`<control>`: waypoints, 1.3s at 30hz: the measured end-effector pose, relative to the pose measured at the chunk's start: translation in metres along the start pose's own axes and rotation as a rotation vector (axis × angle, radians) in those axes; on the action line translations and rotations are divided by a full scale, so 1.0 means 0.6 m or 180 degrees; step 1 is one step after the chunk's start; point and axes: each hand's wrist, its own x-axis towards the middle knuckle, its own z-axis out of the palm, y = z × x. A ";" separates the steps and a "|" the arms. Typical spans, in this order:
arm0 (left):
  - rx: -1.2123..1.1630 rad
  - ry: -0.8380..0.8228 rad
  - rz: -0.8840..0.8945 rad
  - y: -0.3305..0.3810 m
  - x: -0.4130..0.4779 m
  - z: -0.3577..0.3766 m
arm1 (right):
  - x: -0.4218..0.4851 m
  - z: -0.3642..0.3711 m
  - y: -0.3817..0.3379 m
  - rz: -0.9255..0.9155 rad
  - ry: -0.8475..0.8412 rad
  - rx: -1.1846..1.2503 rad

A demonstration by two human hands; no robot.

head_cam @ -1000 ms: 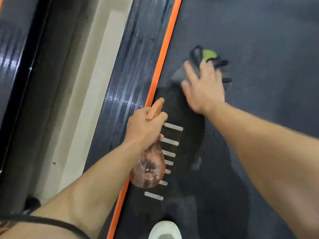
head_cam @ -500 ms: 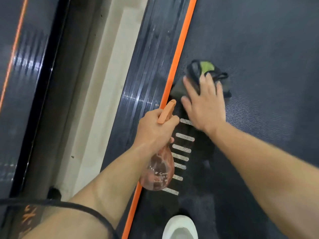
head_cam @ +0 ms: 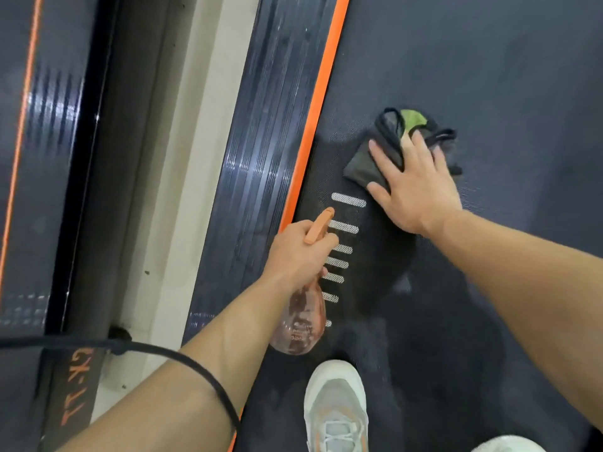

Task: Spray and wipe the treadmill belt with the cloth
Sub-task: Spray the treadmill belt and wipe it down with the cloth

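Note:
The dark treadmill belt (head_cam: 489, 66) fills the right side, with a row of white dashes near its left edge. A dark grey cloth (head_cam: 362, 161) with a green patch lies crumpled on the belt. My right hand (head_cam: 414, 184) presses flat on the cloth with straight, spread fingers. My left hand (head_cam: 300, 252) grips the neck of a translucent pinkish spray bottle (head_cam: 301, 324) with an orange trigger, its body hanging down over the belt's left edge.
An orange strip (head_cam: 318, 106) borders the belt, with the ribbed side rail (head_cam: 257, 151) beside it. A pale floor gap (head_cam: 182, 177) separates a second treadmill at the left. My white shoe (head_cam: 336, 406) stands on the belt near the bottom. A black cord crosses my left forearm.
My right hand drew the cloth back along the belt toward me, close to the white dashes. The view shifted, so both hands sit lower and my shoe shows more.

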 end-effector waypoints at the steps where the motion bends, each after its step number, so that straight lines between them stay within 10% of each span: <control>1: -0.0012 0.0020 -0.0005 -0.002 -0.003 0.002 | -0.041 0.021 -0.007 -0.0216 -0.0075 -0.0030; 8: 0.0108 -0.0233 -0.0167 -0.023 -0.062 0.026 | -0.305 0.104 -0.040 -0.0466 -0.1172 0.0121; 19: -0.0021 -0.0145 -0.0359 -0.094 -0.173 0.072 | -0.304 0.072 -0.033 -0.0547 -0.1699 0.0216; 39: -0.0574 0.0221 -0.0280 -0.081 -0.107 0.103 | -0.323 0.123 -0.043 -0.0422 -0.0902 -0.0007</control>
